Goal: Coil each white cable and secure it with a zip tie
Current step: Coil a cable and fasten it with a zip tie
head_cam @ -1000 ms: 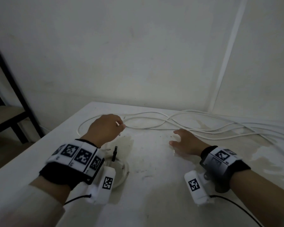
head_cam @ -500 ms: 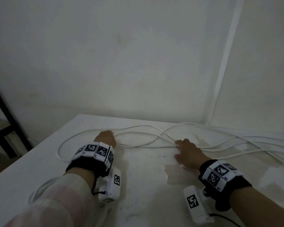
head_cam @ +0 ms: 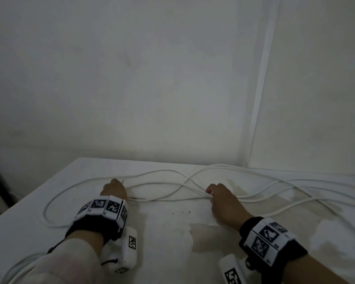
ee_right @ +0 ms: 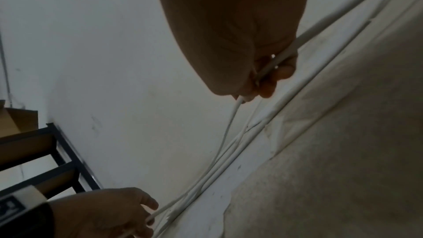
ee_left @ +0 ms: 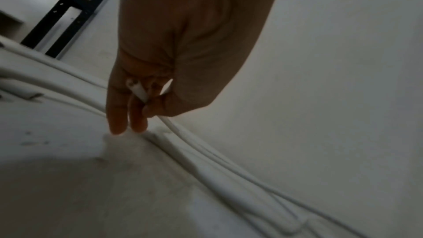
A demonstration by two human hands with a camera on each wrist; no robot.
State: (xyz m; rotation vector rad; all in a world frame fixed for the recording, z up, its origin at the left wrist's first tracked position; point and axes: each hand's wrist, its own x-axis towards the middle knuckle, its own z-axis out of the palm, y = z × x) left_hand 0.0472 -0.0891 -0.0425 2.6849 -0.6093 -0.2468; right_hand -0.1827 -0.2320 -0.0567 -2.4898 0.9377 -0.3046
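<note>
So the left hand (head_cam: pixel 113 189) has slid further out along the table (head_cam: pixel 164 242) than half a second ago, grip pinched on a white cable (head_cam: pixel 158 198) and a thin zip tie (ee_left: pixel 138 89). The right hand (head_cam: pixel 223 199) sits a bit to the right, same as before, fingers curled round the same bundle of strands. The loose cable sprawls across the far side of the table, looping left and trailing off right. The camera's tilted up since, showing more wall (head_cam: pixel 152 78).
</note>
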